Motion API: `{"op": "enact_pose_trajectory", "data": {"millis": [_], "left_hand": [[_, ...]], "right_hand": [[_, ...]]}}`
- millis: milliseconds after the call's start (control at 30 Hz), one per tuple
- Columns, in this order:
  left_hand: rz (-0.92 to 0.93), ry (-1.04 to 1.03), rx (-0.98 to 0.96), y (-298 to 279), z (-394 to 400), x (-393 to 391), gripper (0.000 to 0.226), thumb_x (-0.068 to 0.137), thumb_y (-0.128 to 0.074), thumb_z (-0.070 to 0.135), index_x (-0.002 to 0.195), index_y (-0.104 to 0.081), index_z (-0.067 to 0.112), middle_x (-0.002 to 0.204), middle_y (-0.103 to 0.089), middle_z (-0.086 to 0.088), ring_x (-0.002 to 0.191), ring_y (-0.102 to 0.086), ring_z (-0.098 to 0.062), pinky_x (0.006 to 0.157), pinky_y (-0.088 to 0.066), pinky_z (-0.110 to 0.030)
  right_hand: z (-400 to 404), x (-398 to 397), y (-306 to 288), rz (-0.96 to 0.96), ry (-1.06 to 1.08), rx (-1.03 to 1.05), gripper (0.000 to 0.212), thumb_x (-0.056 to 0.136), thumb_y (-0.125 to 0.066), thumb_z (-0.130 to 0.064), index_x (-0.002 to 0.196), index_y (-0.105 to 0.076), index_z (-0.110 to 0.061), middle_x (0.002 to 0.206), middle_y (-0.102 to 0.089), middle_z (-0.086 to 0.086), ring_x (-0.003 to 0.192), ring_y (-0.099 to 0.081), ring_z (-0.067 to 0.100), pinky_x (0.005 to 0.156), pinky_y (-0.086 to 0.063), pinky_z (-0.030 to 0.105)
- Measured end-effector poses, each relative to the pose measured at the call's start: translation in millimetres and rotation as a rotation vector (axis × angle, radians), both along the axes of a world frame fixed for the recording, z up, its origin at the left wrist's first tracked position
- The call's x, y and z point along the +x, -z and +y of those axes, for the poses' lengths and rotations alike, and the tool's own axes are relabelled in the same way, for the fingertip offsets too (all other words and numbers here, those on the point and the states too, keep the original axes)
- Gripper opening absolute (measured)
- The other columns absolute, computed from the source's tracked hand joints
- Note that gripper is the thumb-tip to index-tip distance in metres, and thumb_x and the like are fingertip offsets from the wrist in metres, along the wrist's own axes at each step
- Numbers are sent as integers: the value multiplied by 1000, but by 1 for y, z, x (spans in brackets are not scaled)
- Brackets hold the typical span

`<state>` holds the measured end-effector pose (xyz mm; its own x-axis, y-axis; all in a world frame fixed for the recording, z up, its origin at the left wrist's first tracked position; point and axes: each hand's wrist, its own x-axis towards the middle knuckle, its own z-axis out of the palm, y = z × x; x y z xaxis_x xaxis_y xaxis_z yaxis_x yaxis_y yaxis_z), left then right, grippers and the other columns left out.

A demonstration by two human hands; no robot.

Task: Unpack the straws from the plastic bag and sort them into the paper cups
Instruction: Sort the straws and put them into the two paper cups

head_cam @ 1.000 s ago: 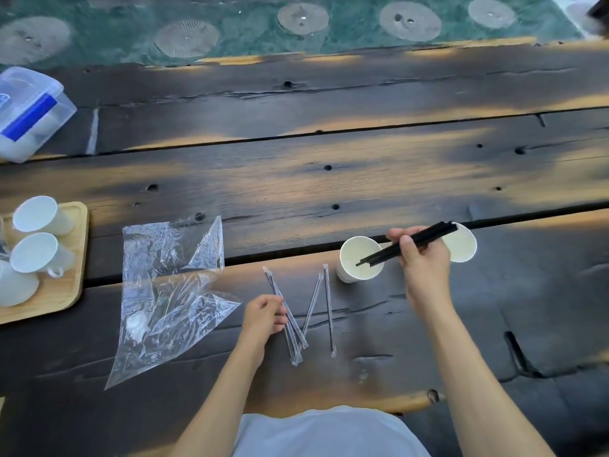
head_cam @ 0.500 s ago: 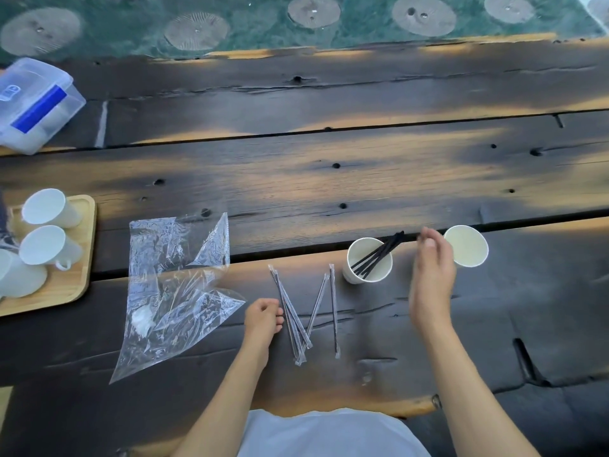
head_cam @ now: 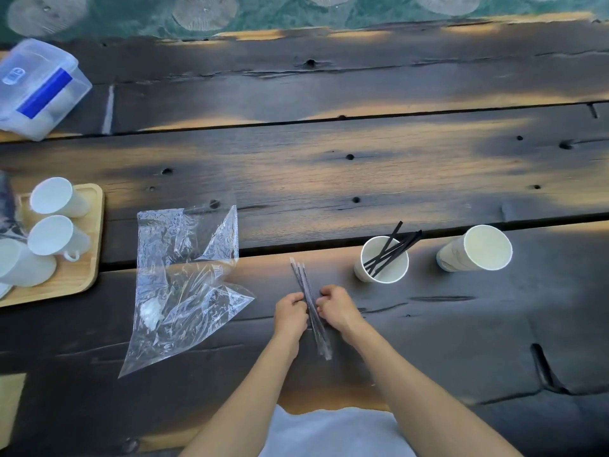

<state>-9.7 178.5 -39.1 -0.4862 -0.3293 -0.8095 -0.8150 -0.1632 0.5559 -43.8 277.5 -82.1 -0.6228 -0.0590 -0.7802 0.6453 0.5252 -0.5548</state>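
Observation:
Several wrapped straws lie gathered in one bundle on the dark wooden table. My left hand presses the bundle from the left and my right hand from the right, fingers curled onto it. A white paper cup just right of the bundle holds several bare black straws that lean to the upper right. A second paper cup further right shows nothing inside. The clear plastic bag lies flat and crumpled to the left of my hands.
A wooden tray with white mugs sits at the left edge. A clear plastic box with a blue label lies at the far left. A green patterned floor shows beyond the table's far edge.
My right hand let go of the black straws into the left cup and came down to the wrapped straws. The spread straws are now pushed together into one bundle between both hands.

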Motion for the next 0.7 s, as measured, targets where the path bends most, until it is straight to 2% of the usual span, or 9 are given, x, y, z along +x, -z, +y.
{"op": "enact_pose_trajectory", "data": {"millis": [33, 100, 167, 267, 333, 400, 500, 600, 700], "left_hand": [[21, 29, -17, 2, 3, 1, 27, 95, -45, 3, 97, -64, 23, 88, -70, -7, 76, -64, -25, 75, -56, -35], [35, 79, -71, 8, 6, 4, 32, 92, -51, 4, 86, -72, 27, 89, -75, -8, 88, -70, -30, 83, -59, -44], [36, 71, -98, 12, 6, 6, 29, 90, -57, 6, 83, -75, 28, 87, -77, -6, 89, -72, -29, 82, -59, -46], [54, 12, -65, 8, 3, 7, 19, 89, -65, 4, 85, -77, 18, 84, -77, -10, 84, -73, -30, 79, -60, -44], [67, -19, 4, 4, -1, 10, 12, 90, -66, 5, 88, -76, 10, 87, -77, -16, 79, -71, -27, 78, -58, -41], [87, -18, 54, 1, -6, 14, 19, 94, -62, 7, 84, -77, 14, 90, -77, -19, 79, -69, -25, 81, -58, -43], [127, -94, 191, -12, -9, 17, 23, 100, -52, 9, 96, -74, 13, 93, -76, -19, 81, -68, -25, 76, -60, -39], [201, -192, 407, -30, -10, 18, 29, 105, -40, 12, 109, -68, 6, 86, -72, -13, 73, -67, -20, 65, -55, -31], [255, -159, 547, -47, -6, 22, 30, 107, -37, 20, 110, -62, 3, 70, -63, -9, 60, -59, -18, 58, -51, -31]], "right_hand": [[-8, 0, -12, 1, -13, -16, 28, 80, -47, -12, 103, -63, -15, 84, -62, 6, 81, -57, 24, 69, -45, 31], [-15, 1, -16, 31, -8, 9, 26, 83, -51, -7, 102, -68, -14, 88, -67, 8, 85, -61, 25, 76, -48, 32], [-16, 2, -16, 65, 18, 63, 22, 86, -55, -7, 102, -69, -11, 98, -70, 10, 94, -64, 25, 83, -50, 30], [-15, 4, -21, 40, 120, 13, 13, 83, -60, -3, 92, -64, -12, 89, -69, 11, 84, -65, 25, 77, -52, 33], [-13, 4, -25, 7, 179, -74, 14, 84, -60, 2, 95, -64, -6, 84, -67, 12, 74, -62, 23, 71, -53, 33], [-13, 4, -31, -15, 208, -163, 13, 87, -60, 4, 98, -67, 3, 79, -66, 13, 63, -61, 19, 61, -53, 29], [-16, 6, -44, -29, 289, -309, 13, 92, -58, 2, 87, -70, 0, 71, -65, 14, 48, -59, 16, 44, -47, 26], [-17, 8, -60, -16, 330, -415, 16, 93, -59, -3, 84, -71, -7, 68, -63, 8, 48, -56, 14, 39, -41, 23], [-7, 11, -81, -43, 286, -574, 13, 96, -55, -5, 90, -66, -6, 56, -55, 0, 40, -45, 9, 34, -33, 19]]}}
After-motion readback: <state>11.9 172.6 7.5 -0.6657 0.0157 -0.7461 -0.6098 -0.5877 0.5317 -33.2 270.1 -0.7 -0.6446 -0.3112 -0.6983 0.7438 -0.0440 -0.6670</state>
